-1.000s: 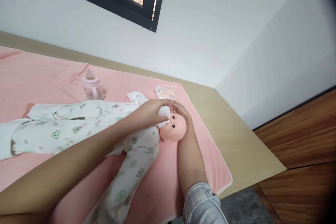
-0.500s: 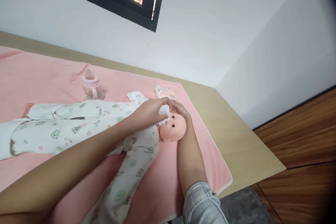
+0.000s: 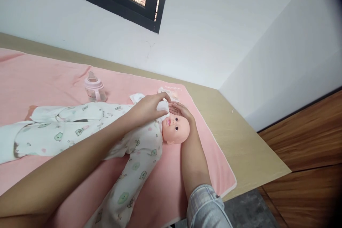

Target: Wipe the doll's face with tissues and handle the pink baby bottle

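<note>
A baby doll (image 3: 176, 133) in a white sleepsuit (image 3: 88, 124) with green animal prints lies on its back, head to the right. My left hand (image 3: 152, 108) pinches a folded white cloth (image 3: 162, 107) between thumb and fingers, beside the doll's cheek and chin. The doll's pink mouth and both eyes show. Around the far side of the head curves my right hand (image 3: 183, 109), palm toward the head, fingers stretched out and partly behind the left hand. My left forearm crosses over the doll's body.
A pink mat (image 3: 171, 181) covers much of the wooden table (image 3: 227, 128). On it stand a baby bottle (image 3: 95, 87) with a pink collar and, near the far edge, a small clear packet (image 3: 172, 94). A white wall and a dark-framed window (image 3: 155, 14) rise behind.
My left hand has drawn the cloth slightly left and up, off the doll's mouth, which now shows. My right hand stays by the head.
</note>
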`<state>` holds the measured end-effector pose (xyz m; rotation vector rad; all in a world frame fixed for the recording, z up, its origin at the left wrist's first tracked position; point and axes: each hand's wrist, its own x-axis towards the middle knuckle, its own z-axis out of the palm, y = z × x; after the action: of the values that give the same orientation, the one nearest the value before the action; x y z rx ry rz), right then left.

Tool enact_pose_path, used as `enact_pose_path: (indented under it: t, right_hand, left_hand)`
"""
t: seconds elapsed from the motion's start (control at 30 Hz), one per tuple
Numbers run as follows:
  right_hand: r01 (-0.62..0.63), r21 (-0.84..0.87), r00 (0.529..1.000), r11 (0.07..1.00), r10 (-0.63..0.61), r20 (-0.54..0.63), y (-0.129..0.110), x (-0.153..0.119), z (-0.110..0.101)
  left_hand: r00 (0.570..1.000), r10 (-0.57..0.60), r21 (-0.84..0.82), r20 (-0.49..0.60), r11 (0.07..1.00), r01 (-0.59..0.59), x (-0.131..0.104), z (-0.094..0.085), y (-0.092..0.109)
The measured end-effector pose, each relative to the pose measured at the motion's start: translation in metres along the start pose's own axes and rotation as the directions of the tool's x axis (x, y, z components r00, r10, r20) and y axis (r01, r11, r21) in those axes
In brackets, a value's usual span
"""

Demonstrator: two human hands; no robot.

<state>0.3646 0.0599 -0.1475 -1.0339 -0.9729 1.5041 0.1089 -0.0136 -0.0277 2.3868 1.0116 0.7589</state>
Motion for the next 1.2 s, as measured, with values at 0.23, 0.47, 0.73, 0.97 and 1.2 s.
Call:
enact_pose_path:
  t: [0.23,0.47,0.73,0.97,1.2]
  right_hand:
    - [0.002,-0.097,0.999,0.995,0.002,0.032,-0.012,-0.011,0.003]
    - [0.199,-0.479,0.979,0.855,-0.154,0.133,-0.081,-0.046,0.030]
    - [0.518,-0.691,0.853,0.504,-0.241,0.463,-0.116,-0.094,0.128]
    - [0.408,-0.857,0.909,0.316,-0.231,0.348,-0.104,-0.090,0.148]
    - [0.244,-0.876,0.880,0.416,-0.474,0.020,-0.109,-0.073,0.109]
  left_hand:
    - [0.980,-0.196,0.141,0.032,0.972,0.190,0.002,-0.032,-0.027]
    - [0.978,-0.205,0.216,-0.048,0.954,0.210,0.002,-0.036,-0.026]
    - [0.984,-0.150,0.305,-0.094,0.937,0.171,0.001,-0.030,-0.021]
    - [0.988,-0.114,0.296,-0.100,0.945,0.139,0.003,-0.026,-0.021]
    - [0.964,-0.177,0.102,-0.199,0.974,0.200,-0.005,-0.060,-0.026]
